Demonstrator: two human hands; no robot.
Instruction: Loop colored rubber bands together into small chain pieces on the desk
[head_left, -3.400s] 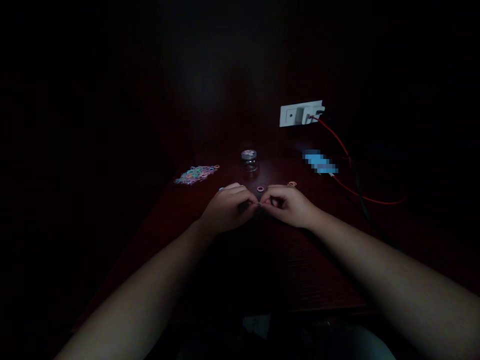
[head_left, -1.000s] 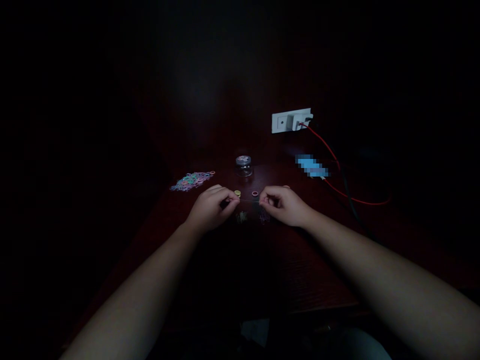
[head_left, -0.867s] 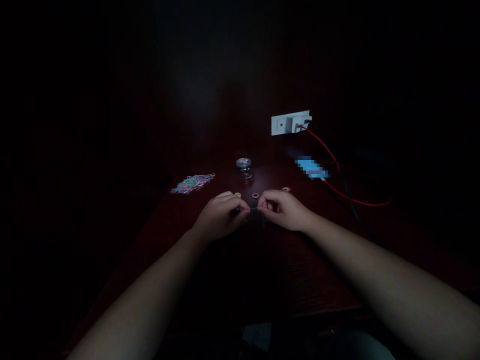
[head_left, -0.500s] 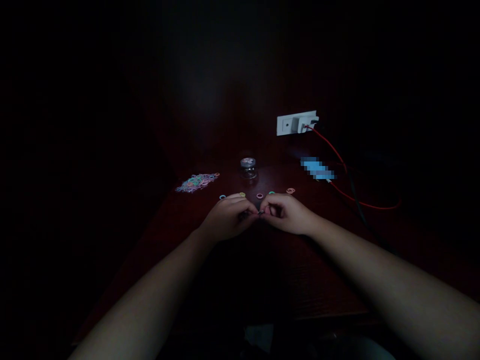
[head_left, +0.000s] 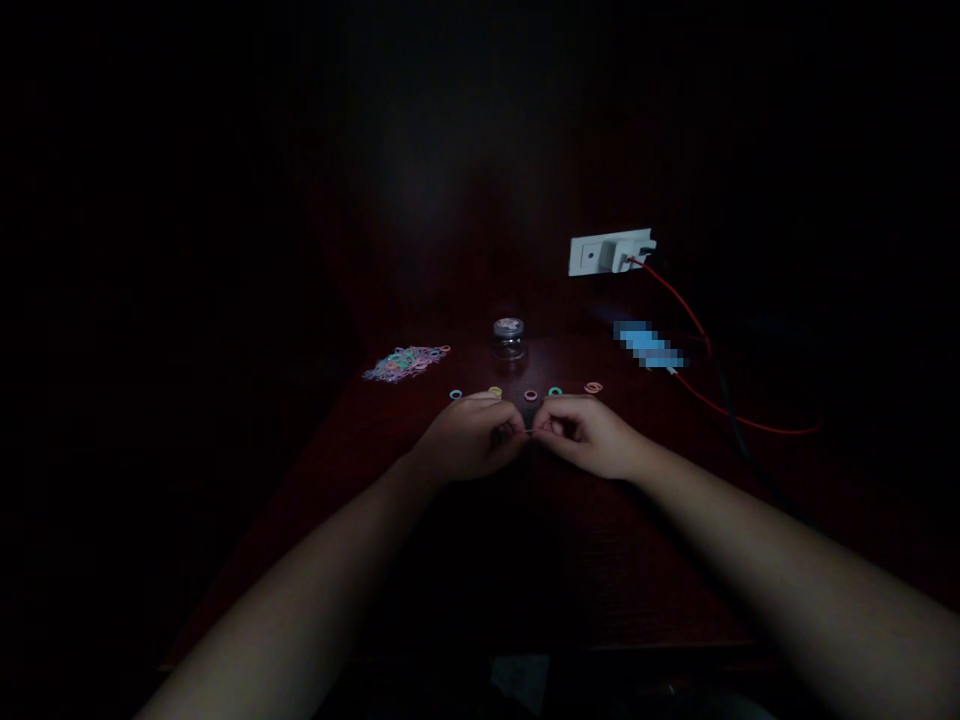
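Note:
My left hand (head_left: 471,437) and my right hand (head_left: 594,437) meet low over the dark red table, fingertips pinched. A thin, pale rubber band (head_left: 529,431) runs taut across the small gap between them, each hand gripping one end. Just beyond my fingers lie small coloured bands in a row: a blue band (head_left: 456,395), a yellow band (head_left: 495,391), a pink band (head_left: 531,396), a green band (head_left: 555,391) and orange bands (head_left: 593,387). My left hand partly covers the yellow one.
A heap of mixed rubber bands (head_left: 405,364) lies at the back left. Behind the row stands a small clear lidded jar (head_left: 509,342). To the right are a blurred-out blue object (head_left: 649,345), a red cable (head_left: 686,300) and a wall socket (head_left: 589,256) with a white plug.
My hands have drawn slightly apart, and the band between them now shows as a straight line. The whole view has shifted, so everything appears a little further right.

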